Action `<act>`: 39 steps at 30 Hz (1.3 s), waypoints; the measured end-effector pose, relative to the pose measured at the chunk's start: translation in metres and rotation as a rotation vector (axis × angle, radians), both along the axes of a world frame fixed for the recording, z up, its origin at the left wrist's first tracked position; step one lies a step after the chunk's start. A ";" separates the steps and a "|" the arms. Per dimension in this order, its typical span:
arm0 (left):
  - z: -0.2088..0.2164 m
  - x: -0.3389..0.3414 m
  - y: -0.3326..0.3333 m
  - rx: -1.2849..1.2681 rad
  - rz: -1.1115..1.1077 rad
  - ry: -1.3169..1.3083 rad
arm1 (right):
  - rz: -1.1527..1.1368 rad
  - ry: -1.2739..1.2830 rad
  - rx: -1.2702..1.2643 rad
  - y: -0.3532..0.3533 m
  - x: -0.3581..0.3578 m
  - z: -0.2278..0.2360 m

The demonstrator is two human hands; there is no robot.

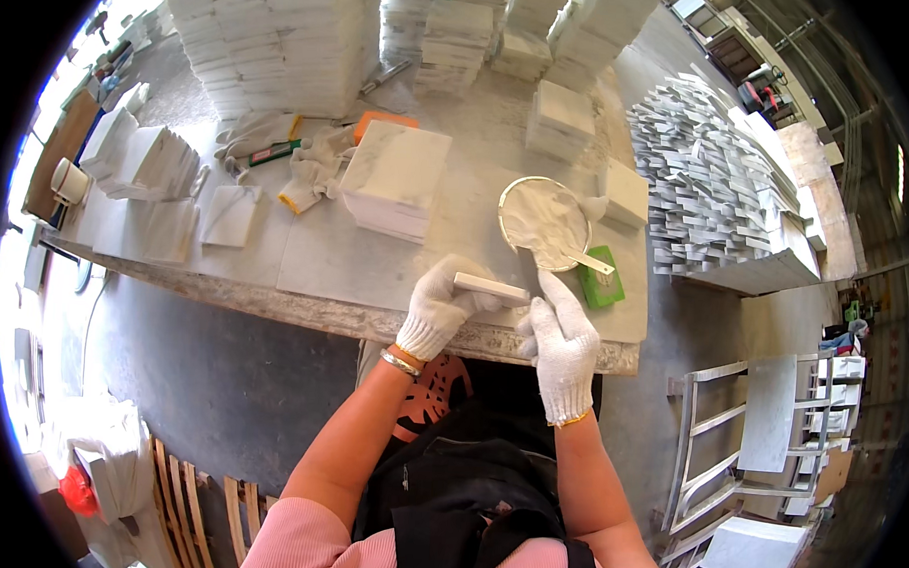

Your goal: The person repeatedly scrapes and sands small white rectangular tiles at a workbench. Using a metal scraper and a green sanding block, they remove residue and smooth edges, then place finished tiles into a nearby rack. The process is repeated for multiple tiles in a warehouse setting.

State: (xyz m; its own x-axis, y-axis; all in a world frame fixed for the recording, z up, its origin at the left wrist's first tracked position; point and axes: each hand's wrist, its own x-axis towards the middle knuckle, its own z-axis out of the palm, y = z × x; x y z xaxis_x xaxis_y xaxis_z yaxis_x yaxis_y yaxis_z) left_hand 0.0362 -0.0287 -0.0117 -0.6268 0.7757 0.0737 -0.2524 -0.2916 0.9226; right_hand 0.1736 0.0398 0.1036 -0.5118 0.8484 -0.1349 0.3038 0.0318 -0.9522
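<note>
Near the table's front edge, my left hand (444,302), in a white knit glove, grips a white marble tile (491,288) turned edge-up. My right hand (565,338), gloved alike, is closed at the tile's right end. A thin grey blade (524,262) stands up by its fingertips and seems held there; its handle is hidden. Just beyond is a round bowl (500,214) of white powder or paste, with a white spatula (589,262) across its near rim. A green box (603,279) lies right of the bowl.
A block of stacked marble tiles (393,177) stands ahead of my left hand, beside crumpled gloves (313,169) and an orange object (384,124). Tall tile stacks (273,47) line the far side. Right of the table are a tile-laden pallet (708,183) and a metal rack (715,423).
</note>
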 end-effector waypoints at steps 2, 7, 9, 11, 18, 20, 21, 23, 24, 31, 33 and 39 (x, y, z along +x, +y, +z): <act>0.002 0.000 0.001 -0.047 0.018 -0.006 | -0.031 0.033 -0.023 0.004 0.008 0.001; -0.001 0.000 0.001 0.009 -0.015 -0.038 | -0.031 0.002 0.051 0.004 0.013 -0.002; -0.003 0.000 0.000 0.013 -0.009 -0.035 | -0.041 -0.004 0.013 0.003 0.012 -0.003; -0.002 0.001 0.000 -0.003 -0.006 0.001 | -0.027 0.001 0.012 0.004 0.011 -0.001; -0.001 0.002 0.004 -0.002 0.006 -0.070 | -0.045 0.011 -0.033 0.006 0.005 0.000; 0.001 0.001 0.004 -0.037 0.021 -0.051 | -0.034 0.006 -0.067 0.008 0.003 0.001; 0.002 0.001 0.003 -0.020 0.006 -0.059 | -0.028 0.006 -0.085 0.008 0.003 0.001; 0.007 0.000 0.000 0.014 -0.025 -0.074 | 0.064 -0.029 -0.151 0.004 -0.006 0.007; 0.009 0.000 0.001 -0.071 -0.027 -0.058 | 0.126 -0.008 -0.115 -0.008 -0.015 0.004; -0.005 -0.002 -0.001 0.076 -0.038 -0.086 | 0.032 0.094 -0.103 -0.007 -0.003 0.007; -0.003 -0.002 0.001 0.069 -0.048 -0.080 | -0.024 0.065 -0.044 0.005 0.015 0.010; 0.002 0.000 -0.002 0.045 -0.044 -0.053 | -0.053 0.011 -0.050 0.009 0.018 0.013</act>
State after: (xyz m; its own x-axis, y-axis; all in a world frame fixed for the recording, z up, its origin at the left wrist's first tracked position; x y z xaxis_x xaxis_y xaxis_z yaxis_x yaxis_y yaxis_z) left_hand 0.0360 -0.0302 -0.0097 -0.5959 0.7994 0.0772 -0.3139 -0.3203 0.8938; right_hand 0.1914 0.0485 0.1170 -0.4681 0.8666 -0.1728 0.2937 -0.0318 -0.9554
